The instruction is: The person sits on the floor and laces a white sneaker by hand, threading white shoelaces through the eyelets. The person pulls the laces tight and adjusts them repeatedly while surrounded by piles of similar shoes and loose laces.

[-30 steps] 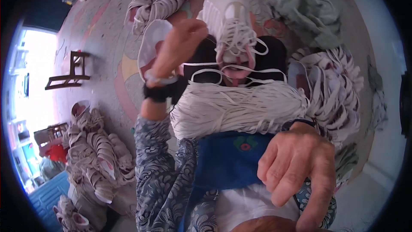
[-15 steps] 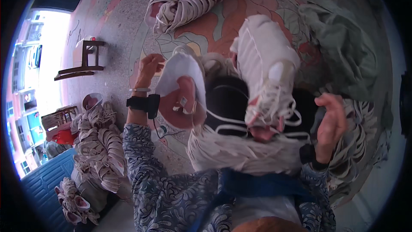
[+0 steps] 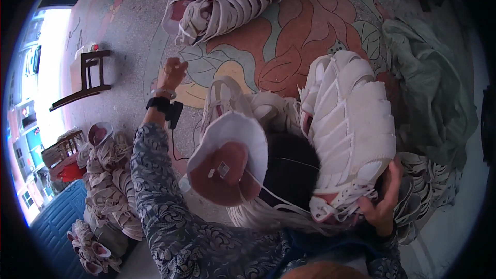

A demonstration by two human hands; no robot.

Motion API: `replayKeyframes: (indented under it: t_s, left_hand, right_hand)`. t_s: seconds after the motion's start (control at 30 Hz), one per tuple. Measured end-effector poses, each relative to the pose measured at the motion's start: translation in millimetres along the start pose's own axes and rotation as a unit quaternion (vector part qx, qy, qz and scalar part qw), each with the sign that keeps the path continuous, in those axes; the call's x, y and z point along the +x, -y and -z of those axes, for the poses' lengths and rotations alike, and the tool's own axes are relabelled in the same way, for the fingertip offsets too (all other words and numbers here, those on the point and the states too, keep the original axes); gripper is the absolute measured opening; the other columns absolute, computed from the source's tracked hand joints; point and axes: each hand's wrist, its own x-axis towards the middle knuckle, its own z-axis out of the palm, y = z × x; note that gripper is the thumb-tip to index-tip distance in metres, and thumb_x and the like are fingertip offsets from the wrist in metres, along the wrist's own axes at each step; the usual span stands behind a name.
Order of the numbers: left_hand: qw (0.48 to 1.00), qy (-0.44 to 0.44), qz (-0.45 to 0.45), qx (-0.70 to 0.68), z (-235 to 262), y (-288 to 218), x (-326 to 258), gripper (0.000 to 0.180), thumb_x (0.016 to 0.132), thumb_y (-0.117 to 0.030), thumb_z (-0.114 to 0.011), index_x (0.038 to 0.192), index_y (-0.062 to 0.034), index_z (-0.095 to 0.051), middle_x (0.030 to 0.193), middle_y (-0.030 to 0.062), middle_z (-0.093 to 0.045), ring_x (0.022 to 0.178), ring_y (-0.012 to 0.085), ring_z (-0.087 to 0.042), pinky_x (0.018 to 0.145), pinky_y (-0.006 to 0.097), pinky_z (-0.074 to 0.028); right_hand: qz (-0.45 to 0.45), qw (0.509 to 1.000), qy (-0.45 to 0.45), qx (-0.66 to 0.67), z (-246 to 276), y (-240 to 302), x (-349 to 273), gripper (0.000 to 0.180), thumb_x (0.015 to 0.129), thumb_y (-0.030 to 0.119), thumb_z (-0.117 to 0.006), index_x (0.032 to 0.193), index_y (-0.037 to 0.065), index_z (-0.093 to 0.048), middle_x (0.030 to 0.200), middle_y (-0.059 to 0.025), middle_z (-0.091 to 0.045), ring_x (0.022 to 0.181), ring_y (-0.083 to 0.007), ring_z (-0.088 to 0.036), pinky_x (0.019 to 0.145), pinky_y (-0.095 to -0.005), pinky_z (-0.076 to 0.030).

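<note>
My right hand [image 3: 383,204] grips the near end of a long stack of nested off-white shoe uppers [image 3: 354,119], thumb on the loose laces, fingers along its right side. My left hand [image 3: 174,74] is raised over the floor to the left, fingers loosely curled and apart, with nothing visible in them. Between my arms, another stack of shoe uppers [image 3: 227,175] turns its open end up, showing a white lining and pink inside. A thin white lace [image 3: 289,163] crosses the black cloth [image 3: 292,181] between the stacks. More uppers lie partly hidden behind them.
Wrapped bundles of shoe uppers [image 3: 227,8] lie on the patterned floor ahead. Other piles stand at left [image 3: 111,181] and right [image 3: 421,186]. Green cloth [image 3: 429,82] is heaped at right. A brown wooden stool [image 3: 90,77] lies at left, near a blue ridged panel [image 3: 54,225].
The right-hand stack has come down and right, and my right hand has closed on its near end. My left hand has moved slightly left. The pink-lined stack sits lower, further right.
</note>
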Motion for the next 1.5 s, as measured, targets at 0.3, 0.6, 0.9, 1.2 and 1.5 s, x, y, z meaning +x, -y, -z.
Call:
replayKeyframes:
  t_s: [0.3,0.6,0.9,1.2,1.5]
  left_hand:
    - [0.986,0.024,-0.008,-0.164,-20,-48,76,0.103,0.073,-0.022,-0.077,0.147,0.0030,-0.009,0.115,0.0187,-0.057,0.069,0.0210,-0.065,0.055,0.032,-0.053]
    - [0.993,-0.069,-0.100,-0.002,-77,0,104,0.086,0.075,-0.035,-0.077,0.142,-0.0057,-0.031,0.104,0.0148,-0.063,0.071,0.0231,-0.065,0.057,0.034,-0.052]
    - [0.946,-0.025,-0.013,-0.323,-68,-48,97,0.067,0.077,-0.021,-0.073,0.129,0.0031,-0.038,0.086,0.0128,-0.064,0.072,0.0198,-0.066,0.057,0.030,-0.054]
    - [0.978,0.094,0.030,-0.185,-80,-53,92,0.031,0.085,-0.031,-0.067,0.093,-0.0018,-0.061,0.074,0.0080,-0.061,0.060,0.0162,-0.059,0.050,0.031,-0.046]
    - [0.890,0.180,-0.417,-0.039,-92,-93,56,0.032,0.091,-0.017,-0.060,0.118,-0.0030,-0.050,0.099,0.0072,-0.061,0.082,0.0213,-0.066,0.075,0.033,-0.055]
  right_hand:
    - [0.008,0.998,0.013,-0.060,2,9,3,0.084,0.073,0.030,-0.070,0.139,-0.002,-0.029,0.140,-0.0255,-0.033,0.128,-0.0393,-0.036,0.106,-0.0473,-0.028]
    - [0.049,0.996,0.016,-0.077,5,12,9,0.083,0.074,0.028,-0.070,0.140,0.002,-0.028,0.139,-0.0282,-0.034,0.126,-0.0417,-0.038,0.105,-0.0496,-0.030]
    - [0.055,0.996,0.007,-0.063,2,6,7,0.084,0.074,0.032,-0.072,0.140,0.004,-0.029,0.138,-0.0295,-0.034,0.124,-0.0421,-0.039,0.103,-0.0503,-0.031]
    - [0.071,0.996,0.011,-0.058,1,5,10,0.083,0.075,0.034,-0.072,0.140,0.006,-0.029,0.137,-0.0291,-0.033,0.122,-0.0412,-0.040,0.101,-0.0491,-0.033]
    - [0.056,0.996,0.005,-0.062,0,3,9,0.082,0.075,0.035,-0.072,0.139,0.006,-0.029,0.137,-0.0279,-0.034,0.122,-0.0398,-0.040,0.101,-0.0488,-0.033]
